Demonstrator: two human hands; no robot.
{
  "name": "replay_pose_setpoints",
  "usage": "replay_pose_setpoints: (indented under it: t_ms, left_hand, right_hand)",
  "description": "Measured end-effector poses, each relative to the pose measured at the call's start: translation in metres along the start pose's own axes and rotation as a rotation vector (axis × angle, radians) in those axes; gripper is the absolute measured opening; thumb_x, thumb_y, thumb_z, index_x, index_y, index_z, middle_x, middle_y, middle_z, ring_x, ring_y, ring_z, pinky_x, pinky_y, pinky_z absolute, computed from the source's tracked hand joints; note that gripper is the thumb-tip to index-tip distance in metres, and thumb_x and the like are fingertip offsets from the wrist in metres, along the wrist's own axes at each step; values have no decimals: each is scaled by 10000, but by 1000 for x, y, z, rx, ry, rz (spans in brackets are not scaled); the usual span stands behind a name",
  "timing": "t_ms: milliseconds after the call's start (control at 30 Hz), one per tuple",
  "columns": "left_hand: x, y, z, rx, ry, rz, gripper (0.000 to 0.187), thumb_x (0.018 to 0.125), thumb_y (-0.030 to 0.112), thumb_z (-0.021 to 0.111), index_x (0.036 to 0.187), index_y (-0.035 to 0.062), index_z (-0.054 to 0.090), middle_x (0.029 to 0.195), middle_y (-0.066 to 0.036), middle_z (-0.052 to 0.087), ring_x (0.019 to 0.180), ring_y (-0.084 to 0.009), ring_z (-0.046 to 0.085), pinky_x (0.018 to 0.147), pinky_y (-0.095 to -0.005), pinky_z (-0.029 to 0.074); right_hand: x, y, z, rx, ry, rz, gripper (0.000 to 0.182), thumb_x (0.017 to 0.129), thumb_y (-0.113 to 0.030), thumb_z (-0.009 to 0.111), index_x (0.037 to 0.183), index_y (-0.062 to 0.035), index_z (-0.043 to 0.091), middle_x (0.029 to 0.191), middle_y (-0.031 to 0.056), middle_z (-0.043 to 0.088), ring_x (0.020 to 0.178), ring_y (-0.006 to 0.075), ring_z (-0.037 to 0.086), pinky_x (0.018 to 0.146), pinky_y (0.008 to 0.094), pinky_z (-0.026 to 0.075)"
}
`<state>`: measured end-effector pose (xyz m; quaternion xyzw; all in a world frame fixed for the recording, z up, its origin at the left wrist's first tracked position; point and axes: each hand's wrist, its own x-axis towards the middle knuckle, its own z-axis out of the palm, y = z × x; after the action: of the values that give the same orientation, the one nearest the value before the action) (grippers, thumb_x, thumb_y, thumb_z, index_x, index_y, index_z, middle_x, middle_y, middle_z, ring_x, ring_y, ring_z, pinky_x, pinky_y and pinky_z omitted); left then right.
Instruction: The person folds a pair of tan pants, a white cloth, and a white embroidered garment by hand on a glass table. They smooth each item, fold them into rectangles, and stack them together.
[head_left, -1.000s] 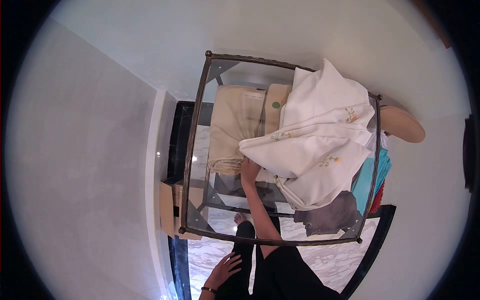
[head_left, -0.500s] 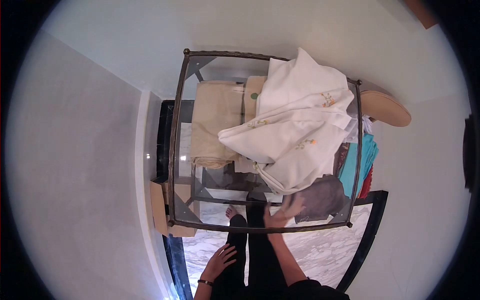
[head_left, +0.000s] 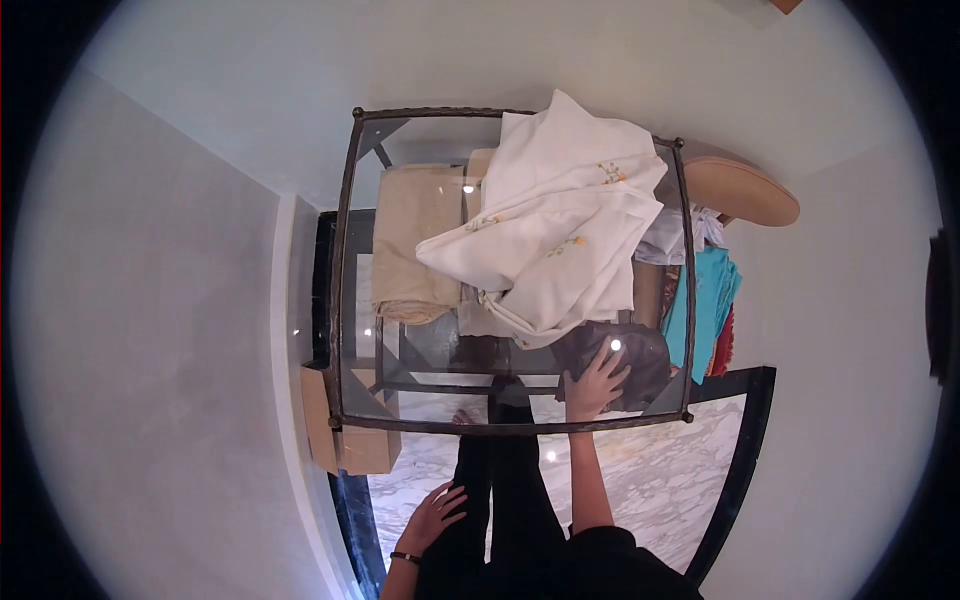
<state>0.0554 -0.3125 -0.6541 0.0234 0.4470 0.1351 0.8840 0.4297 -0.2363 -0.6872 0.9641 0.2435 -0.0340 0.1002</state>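
Note:
A white cloth with embroidered flowers [head_left: 570,220] lies crumpled on the glass top of a dark metal-framed table [head_left: 440,428]. Seen through the glass, my right hand [head_left: 597,386] reaches in past the front rail, its fingers spread against a dark brown cloth bundle [head_left: 640,365]. Whether it grips any of that fabric is not visible. My left hand [head_left: 437,515], fingers apart and holding nothing, is beside my dark-clothed leg, below the table's front edge. Folded beige cloth [head_left: 415,240] is at the left, partly hidden by the white cloth.
Turquoise cloth [head_left: 708,300] and red fabric [head_left: 724,345] hang at the table's right side. Behind them is a tan rounded object [head_left: 745,190]. An open cardboard box [head_left: 365,450] stands at the lower left, near the wall. Marble flooring [head_left: 640,480] shows below.
My right hand has moved right and forward onto the dark brown bundle. The table and its cloths appear slightly higher and further left in view. My left hand is nearly unchanged.

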Motion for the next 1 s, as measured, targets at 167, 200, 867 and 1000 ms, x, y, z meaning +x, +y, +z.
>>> replay_pose_setpoints:
  t_ms: [167,200,867,1000]
  left_hand:
    - [-6,-9,-9,-6,-6,13,454,1008,317,341,1393,81,390,1448,-181,377,1342,-322,361,1068,-514,340]
    - [-9,-10,-11,-1,-8,18,453,1007,316,342,1391,81,393,1446,-182,380,1341,-322,363,1067,-514,340]
    - [-2,9,43,-62,-106,22,412,1013,306,314,1306,50,450,1344,-177,475,1290,-335,422,1063,-543,334]
    - [3,0,23,-1,-479,-182,388,1004,320,347,1160,16,532,1197,-167,566,1199,-359,507,1033,-543,370]
  right_hand:
    - [17,21,11,216,-14,-79,913,690,-275,784,1445,-169,282,1458,121,336,1268,411,402,910,505,477]
    - [20,30,12,335,4,-110,884,700,-252,775,1435,-155,294,1436,124,368,1249,395,432,913,478,482]
    - [-127,82,17,1648,-793,148,485,840,-132,664,1269,-4,478,1033,90,636,924,198,624,846,344,503]
    - [-153,135,6,1820,-1170,467,492,861,-195,638,1296,-46,464,1113,80,593,1013,191,595,895,351,499]
